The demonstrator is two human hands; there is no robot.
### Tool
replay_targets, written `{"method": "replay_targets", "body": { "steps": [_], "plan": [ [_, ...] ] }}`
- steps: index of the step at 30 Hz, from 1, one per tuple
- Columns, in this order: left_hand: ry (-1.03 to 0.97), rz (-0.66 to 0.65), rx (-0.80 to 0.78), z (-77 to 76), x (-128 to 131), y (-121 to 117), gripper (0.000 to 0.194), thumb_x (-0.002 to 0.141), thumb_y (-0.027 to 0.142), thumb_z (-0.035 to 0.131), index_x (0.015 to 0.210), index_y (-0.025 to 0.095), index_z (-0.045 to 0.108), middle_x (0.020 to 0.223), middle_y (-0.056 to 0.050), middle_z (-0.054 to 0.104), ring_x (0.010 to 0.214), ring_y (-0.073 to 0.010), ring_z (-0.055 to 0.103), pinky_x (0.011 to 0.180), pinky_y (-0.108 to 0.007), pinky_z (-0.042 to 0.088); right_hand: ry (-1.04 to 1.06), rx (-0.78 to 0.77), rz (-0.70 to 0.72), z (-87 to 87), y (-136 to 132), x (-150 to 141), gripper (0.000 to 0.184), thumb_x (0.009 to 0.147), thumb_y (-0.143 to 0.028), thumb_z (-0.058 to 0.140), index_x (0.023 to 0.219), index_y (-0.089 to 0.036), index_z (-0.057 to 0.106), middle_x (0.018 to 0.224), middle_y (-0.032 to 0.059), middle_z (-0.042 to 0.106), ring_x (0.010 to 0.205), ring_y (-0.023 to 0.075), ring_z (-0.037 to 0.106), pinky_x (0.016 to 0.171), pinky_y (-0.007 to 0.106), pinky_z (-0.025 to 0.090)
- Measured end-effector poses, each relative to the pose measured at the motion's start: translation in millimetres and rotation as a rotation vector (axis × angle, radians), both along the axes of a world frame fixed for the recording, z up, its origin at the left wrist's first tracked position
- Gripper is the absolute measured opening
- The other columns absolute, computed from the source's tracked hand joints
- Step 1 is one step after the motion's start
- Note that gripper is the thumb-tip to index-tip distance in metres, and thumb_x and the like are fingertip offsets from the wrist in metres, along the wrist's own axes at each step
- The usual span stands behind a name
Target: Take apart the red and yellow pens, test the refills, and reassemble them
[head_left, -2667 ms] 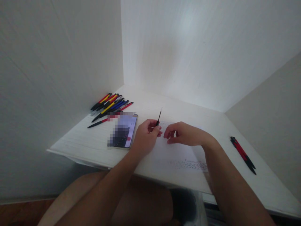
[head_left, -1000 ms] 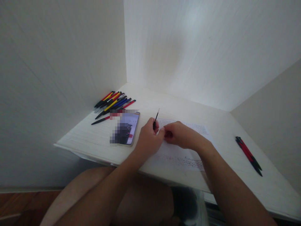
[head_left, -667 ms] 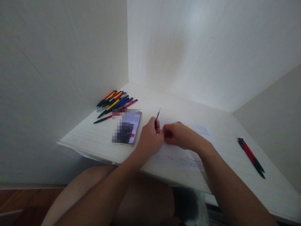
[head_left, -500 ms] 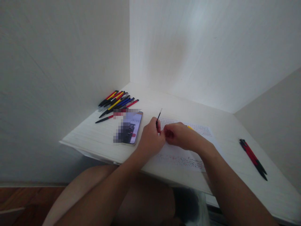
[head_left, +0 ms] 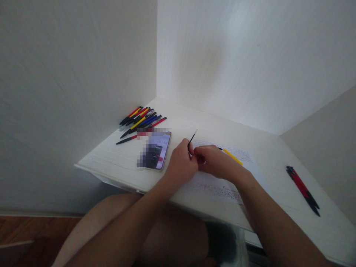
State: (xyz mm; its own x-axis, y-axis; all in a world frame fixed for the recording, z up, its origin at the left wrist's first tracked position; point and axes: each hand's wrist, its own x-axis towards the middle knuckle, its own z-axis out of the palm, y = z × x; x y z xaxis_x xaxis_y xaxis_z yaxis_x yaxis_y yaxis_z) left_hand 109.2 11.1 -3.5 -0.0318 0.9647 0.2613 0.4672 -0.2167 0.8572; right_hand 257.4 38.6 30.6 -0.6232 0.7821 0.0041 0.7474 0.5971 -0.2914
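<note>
Refill (head_left: 192, 138) aslant in the closed grip of the left hand (head_left: 184, 159), pale end outermost, right hand's (head_left: 213, 158) hold unclear.

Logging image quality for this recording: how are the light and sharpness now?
Head view: dim overall, glare high on the back wall; head view: writing on the paper too soft to read; head view: pale tip of the thin rod nearly blends into the desk.

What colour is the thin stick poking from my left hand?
The thin stick is black with a pale tip; head view.
</note>
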Motion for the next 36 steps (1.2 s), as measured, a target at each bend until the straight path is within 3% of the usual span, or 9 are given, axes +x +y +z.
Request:
{"method": "replay_targets", "body": {
  "steps": [15,29,36],
  "plan": [
    [0.082,0.029,0.003,-4.3,1,0,0.022,0.076,0.006,0.057,0.08,0.021,0.042,0.077,-0.001,0.055,0.072,-0.0175,0.053,0.064,-0.029,0.037,0.035,-0.032,-0.028,-4.7,6,4,0.005,0.072,-0.014,0.06,0.073,-0.019,0.061,0.069,0.0008,0.065,0.061,0.0125,0.054,0.058,0.026,0.038],
    [0.117,-0.007,0.003,-6.1,0,4,0.025,0.077,0.002,0.055,0.083,0.021,0.041,0.08,-0.002,0.055,0.08,-0.0193,0.055,0.068,-0.029,0.039,0.263,-0.192,-0.065,-22.6,25,19,0.009,0.077,-0.021,0.063,0.086,-0.018,0.065,0.076,0.0005,0.067,0.068,0.0121,0.058,0.063,0.026,0.042],
    [0.193,-0.042,0.037,-5.5,3,1,0.028,0.077,0.0,0.05,0.083,0.023,0.036,0.09,-0.007,0.058,0.081,-0.0216,0.057,0.065,-0.03,0.039,0.238,-0.153,-0.049,-18.3,21,16,0.007,0.076,-0.017,0.063,0.083,-0.018,0.063,0.075,0.0006,0.066,0.067,0.0126,0.057,0.062,0.026,0.043]
  ]
}}
